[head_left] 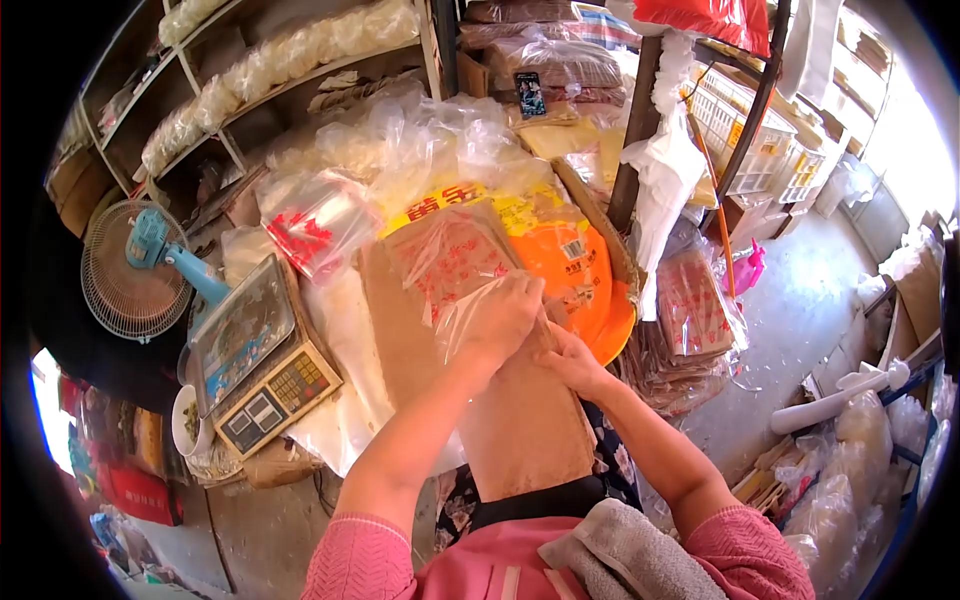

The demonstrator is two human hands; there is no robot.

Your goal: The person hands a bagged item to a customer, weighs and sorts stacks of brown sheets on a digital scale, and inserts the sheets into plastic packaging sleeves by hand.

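Observation:
My left hand (508,312) is closed at the middle of the work surface, its fingers pinching a clear plastic bag (462,318). Close beside it, my right hand (570,358) grips the upper edge of a brown paper sheet or bag (525,430), which hangs over the front edge toward my lap. Beyond both hands, a brown piece under clear plastic with red print (450,255) lies on a larger brown sheet (390,330). What lies between my hands is partly hidden by the fingers.
A scale (265,395) and a fan (140,260) stand at the left. Orange and yellow packaging (570,265) lies behind my right hand. Printed packs (692,300) are stacked at the right, near a dark post (637,130). A phone (530,93) stands at the back.

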